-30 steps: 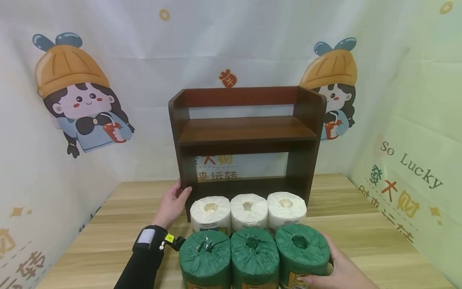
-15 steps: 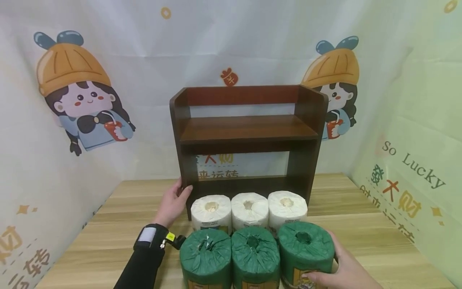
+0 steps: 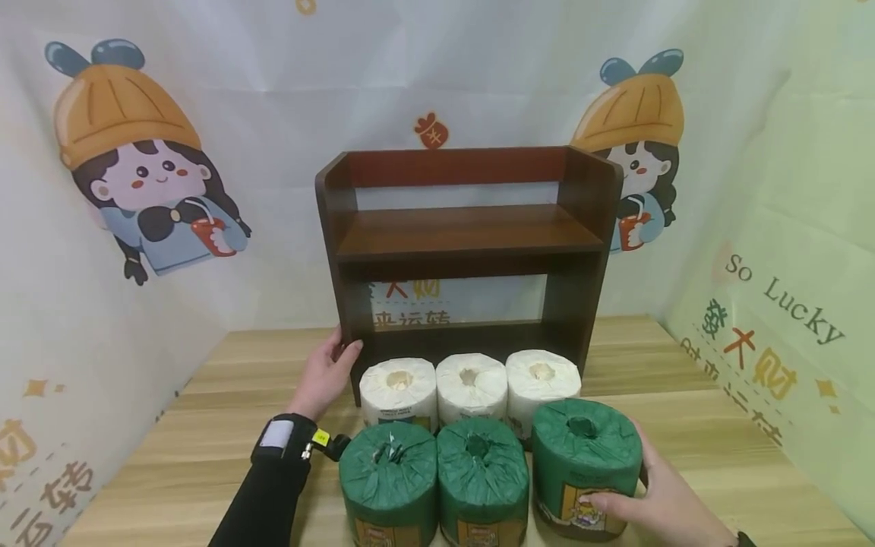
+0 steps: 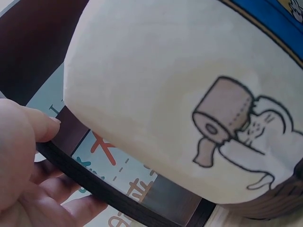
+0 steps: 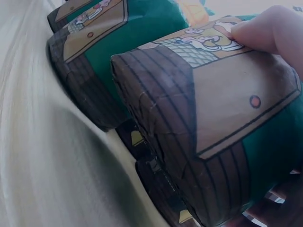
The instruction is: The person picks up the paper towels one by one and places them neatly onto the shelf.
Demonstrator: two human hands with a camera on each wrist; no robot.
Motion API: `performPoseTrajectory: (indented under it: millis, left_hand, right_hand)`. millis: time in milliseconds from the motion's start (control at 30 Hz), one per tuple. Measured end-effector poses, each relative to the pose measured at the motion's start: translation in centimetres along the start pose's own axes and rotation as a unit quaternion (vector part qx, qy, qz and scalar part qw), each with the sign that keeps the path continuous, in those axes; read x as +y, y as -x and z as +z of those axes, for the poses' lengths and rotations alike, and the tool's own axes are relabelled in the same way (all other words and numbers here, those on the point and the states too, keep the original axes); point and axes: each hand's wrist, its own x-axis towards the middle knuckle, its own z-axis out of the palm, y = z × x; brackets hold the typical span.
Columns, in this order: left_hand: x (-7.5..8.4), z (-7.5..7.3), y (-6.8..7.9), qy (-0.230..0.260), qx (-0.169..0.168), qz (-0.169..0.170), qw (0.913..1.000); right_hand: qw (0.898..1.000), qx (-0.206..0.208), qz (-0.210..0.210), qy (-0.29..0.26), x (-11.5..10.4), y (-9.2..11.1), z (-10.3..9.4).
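My left hand point(image 3: 326, 377) grips the side panel of a dark brown wooden shelf point(image 3: 472, 232). In the left wrist view its thumb and fingers lie on opposite sides of the panel's dark edge point(image 4: 90, 177). My right hand point(image 3: 666, 490) holds a toilet roll in green wrapping point(image 3: 588, 456), thumb on the printed label and fingers behind. That roll sits apart from two other green toilet rolls point(image 3: 388, 471) to its left, and its base looks raised in the right wrist view. Three white-wrapped toilet rolls point(image 3: 472, 387) stand in a row before the shelf.
Everything stands on a light wooden table point(image 3: 225, 425). The shelf has an upper board point(image 3: 472, 228) and an open lower bay. A printed cloth backdrop point(image 3: 273, 152) hangs behind and on both sides.
My right hand has moved the green toilet roll rightward and up, widening the gap to its neighbour. The left hand keeps its grip on the shelf. The head view has tilted down slightly.
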Motion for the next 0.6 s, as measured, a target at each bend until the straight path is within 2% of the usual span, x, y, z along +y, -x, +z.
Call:
performPoseTrajectory:
  millis: [333, 433, 600]
  left_hand:
    - [0.2, -0.1, 0.0, -0.005, -0.003, 0.012, 0.9999]
    - [0.0, -0.1, -0.1, -0.001, -0.004, 0.017, 0.9998]
    - [0.0, -0.1, 0.0, 0.004, -0.003, 0.018, 0.9998]
  right_hand:
    - [0.994, -0.005, -0.109, 0.016, -1.2, -0.8, -1.0]
    - [0.991, -0.01, -0.133, 0.018, -1.7, -1.5, -1.4]
    - [0.988, -0.02, -0.15, 0.006, -2.4, -3.2, -2.1]
